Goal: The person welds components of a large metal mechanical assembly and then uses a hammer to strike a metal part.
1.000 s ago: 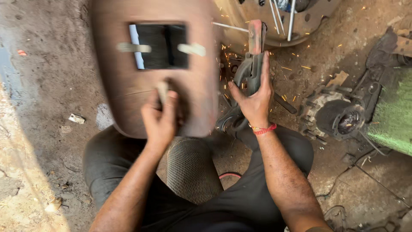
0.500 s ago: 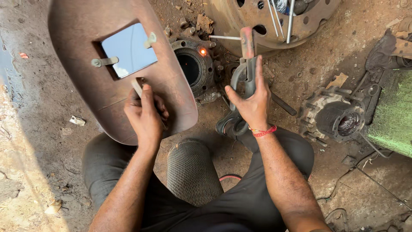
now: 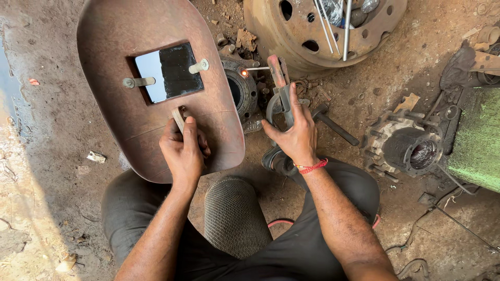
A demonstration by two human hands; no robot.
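Shifted since half a second ago: welding shield (image 3: 156,99) swung further left and clear of the work, so I now see the whole flanged hub (image 3: 240,91) on the dirt floor (image 3: 47,104), one spot on its upper rim glowing orange.

Left hand (image 3: 182,151): fingers clenched round the shield's short handle, shield held face-down over the left knee, dark rectangular window near its middle.

Right hand (image 3: 297,135): fingers wrapped round the electrode holder (image 3: 281,99), red thread band at the wrist. Thin welding rod (image 3: 256,68) runs left from the holder's jaws, its tip just beside the glowing spot; I cannot tell if it touches.

Hub: just right of the shield's edge, directly ahead of my knees.

Surroundings: large rusty wheel drum (image 3: 323,31) behind the hub, loose rods lying across it. Second studded hub (image 3: 403,148) well apart to the right. Green block (image 3: 476,140) at the right edge. Red cable (image 3: 281,222) between the legs.
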